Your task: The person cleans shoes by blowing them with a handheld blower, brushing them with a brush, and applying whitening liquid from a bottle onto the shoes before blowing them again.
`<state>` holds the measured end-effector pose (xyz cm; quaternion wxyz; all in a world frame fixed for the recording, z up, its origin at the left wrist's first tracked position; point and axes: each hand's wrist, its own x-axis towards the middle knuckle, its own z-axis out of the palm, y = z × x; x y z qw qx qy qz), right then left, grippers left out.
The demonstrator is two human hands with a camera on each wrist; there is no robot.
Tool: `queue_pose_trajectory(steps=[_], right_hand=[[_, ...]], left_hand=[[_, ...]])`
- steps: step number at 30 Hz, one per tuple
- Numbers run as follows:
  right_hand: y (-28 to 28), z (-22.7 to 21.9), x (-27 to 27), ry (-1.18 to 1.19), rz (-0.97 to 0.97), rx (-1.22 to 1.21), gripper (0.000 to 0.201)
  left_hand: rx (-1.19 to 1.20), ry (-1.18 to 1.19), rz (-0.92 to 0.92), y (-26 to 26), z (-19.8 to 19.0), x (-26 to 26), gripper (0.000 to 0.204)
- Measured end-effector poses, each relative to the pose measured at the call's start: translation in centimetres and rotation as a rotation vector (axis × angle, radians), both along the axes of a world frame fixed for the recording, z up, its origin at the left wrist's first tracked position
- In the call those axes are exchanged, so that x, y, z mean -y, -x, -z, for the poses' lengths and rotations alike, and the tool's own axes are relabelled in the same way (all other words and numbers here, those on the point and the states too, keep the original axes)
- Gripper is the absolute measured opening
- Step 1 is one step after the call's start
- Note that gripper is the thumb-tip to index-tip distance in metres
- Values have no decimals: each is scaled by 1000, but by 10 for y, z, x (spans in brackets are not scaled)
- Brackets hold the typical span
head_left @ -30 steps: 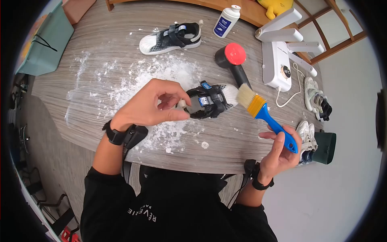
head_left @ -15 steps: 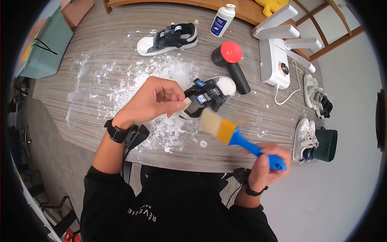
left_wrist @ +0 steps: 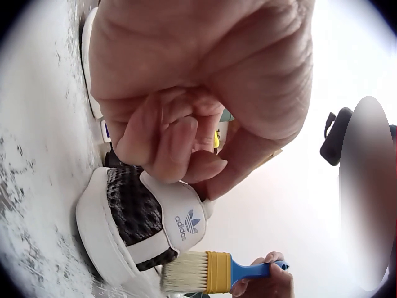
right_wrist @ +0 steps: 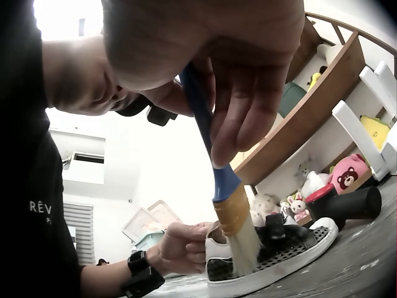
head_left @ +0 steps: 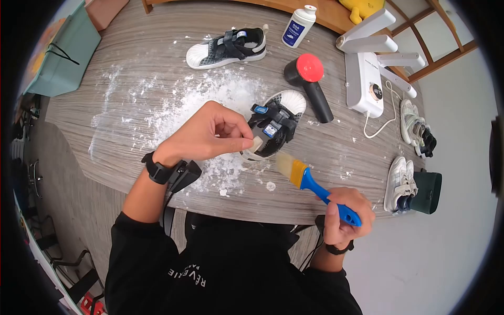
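Observation:
A black and white shoe [head_left: 281, 119] with strap fastenings sits on the powder-strewn table, its toe pointing away and to the right. My left hand [head_left: 210, 134] pinches the pale tab at its heel between thumb and forefinger. My right hand [head_left: 350, 212] grips the blue handle of a flat paintbrush [head_left: 310, 182] with a yellow band and pale bristles. In the left wrist view the bristles [left_wrist: 185, 273] are low beside the shoe's heel [left_wrist: 139, 217]. From the right wrist, the bristles [right_wrist: 243, 251] overlap the shoe's side near the heel.
White powder [head_left: 231, 89] is scattered over the table. Beyond stand the matching shoe [head_left: 226, 51], a white bottle [head_left: 299, 27] and a black tool with a red round face [head_left: 310, 68]. A white corded device with upright arms [head_left: 364, 86] and pale shoes [head_left: 396, 184] occupy the right side.
The brush has come down and left from the right to the shoe's heel. The left hand has taken the heel tab, and the shoe has turned, its toe swinging away from me.

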<state>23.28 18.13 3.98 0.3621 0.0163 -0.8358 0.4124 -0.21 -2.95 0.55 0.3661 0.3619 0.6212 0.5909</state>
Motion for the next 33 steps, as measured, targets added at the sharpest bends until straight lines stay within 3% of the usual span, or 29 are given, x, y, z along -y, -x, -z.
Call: queue_pose_trajectory(steps=[3,5,6,11,13,15,18,19,21,23,25,30,32,33], right_hand=[[2,-4,10,3,-28,-61,12],[7,-6,22,29,-262,-16,17],[9,-6,25,-13,-278,17,21],[6,4,3,-102,-157,25,22],[-5,5,-7,-100,30,42,18],[-8,5,-5,-99,95,57,14],[0,-1,13,-22,-169,-34,15],[4,1,15,-19,-165,-37,15],[11,5,19,-172,-254,66,17],[10,11,11,-153,-259,63,19],[2,13,2,-55,-115,27,19],[-16,9,-6,-122,60,32,14],[-14,7,12,0,-157,-16,12],[-13,7,17,3,-155,-16,12]], left_hand=[[-43,43,-7,-2,-5,-1,7],[-60,91,1,-1,-8,-1,7],[-52,103,-9,-1,-9,-1,8],[-76,5,-13,-3,1,-2,12],[-70,-15,-25,-3,1,-3,13],[-101,8,-16,-3,-1,-2,13],[-121,35,7,-6,-1,-5,13],[-121,51,10,-5,-3,-5,13],[-101,36,6,-4,1,-5,13],[-71,21,-7,-2,6,-4,13],[-75,-38,-12,-1,10,-4,13],[-115,3,30,-1,4,-3,13],[-114,-15,46,-5,5,-5,13],[-59,5,113,-7,2,-6,14]])
